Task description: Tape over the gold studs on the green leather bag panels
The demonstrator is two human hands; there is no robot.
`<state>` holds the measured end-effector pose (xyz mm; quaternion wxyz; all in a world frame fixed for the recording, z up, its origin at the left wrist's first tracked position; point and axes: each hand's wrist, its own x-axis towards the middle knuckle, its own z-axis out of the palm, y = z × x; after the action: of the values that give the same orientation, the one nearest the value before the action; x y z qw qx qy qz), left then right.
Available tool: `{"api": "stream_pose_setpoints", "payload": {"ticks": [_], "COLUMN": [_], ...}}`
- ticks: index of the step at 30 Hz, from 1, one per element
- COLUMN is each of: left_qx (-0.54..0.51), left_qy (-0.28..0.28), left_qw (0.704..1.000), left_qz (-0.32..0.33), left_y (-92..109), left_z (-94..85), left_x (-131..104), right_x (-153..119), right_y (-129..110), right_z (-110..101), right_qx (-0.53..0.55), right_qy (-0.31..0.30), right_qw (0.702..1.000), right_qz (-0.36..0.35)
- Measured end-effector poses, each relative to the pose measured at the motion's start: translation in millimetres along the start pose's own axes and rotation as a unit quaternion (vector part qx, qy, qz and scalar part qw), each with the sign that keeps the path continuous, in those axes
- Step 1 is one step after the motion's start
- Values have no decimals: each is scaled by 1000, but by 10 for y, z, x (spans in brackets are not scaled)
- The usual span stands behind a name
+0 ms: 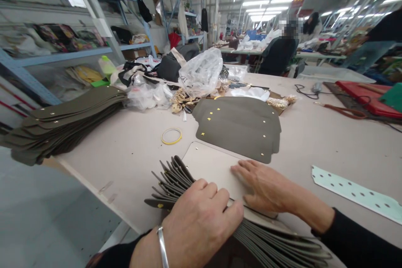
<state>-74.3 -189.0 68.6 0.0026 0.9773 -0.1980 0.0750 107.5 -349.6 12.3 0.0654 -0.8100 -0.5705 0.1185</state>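
Note:
A thick stack of dark olive sheets (273, 240) is bent and fanned out near the table's front edge. My left hand (202, 217) has its fingers curled over the stack, gripping it; a silver bracelet is on the wrist. Beyond it lies a pale beige sheet (210, 167) with small metal studs at its corner. My right hand (264, 186) rests on this pale sheet with its fingers spread. Just behind are flat olive pieces (238, 125) with yellow marks and studs.
At the left edge lies another olive stack (65, 121). A roll of yellow tape (171, 136) is left of centre, a mint dotted strip (358, 190) at right. Plastic bags (201, 73) and straps clutter the back; a red board (367, 98) lies back right. People are farther off.

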Motion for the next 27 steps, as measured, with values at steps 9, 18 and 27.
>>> {"api": "stream_pose_setpoints", "payload": {"ticks": [9, 18, 27], "left_qx": [4, -19, 30], "left_qy": [5, -28, 80], "left_qw": [1000, 999, 996], "left_qz": [-2, 5, -8], "left_y": [7, -28, -28], "left_z": [-30, -18, 53], "left_x": [-2, -23, -87], "right_x": [282, 382, 186], "right_y": [346, 403, 552], "right_z": [-23, -177, -212], "right_qx": [83, 225, 594], "right_qy": [-6, 14, -79], "right_qw": [984, 965, 772], "right_qz": [158, 132, 211]}}
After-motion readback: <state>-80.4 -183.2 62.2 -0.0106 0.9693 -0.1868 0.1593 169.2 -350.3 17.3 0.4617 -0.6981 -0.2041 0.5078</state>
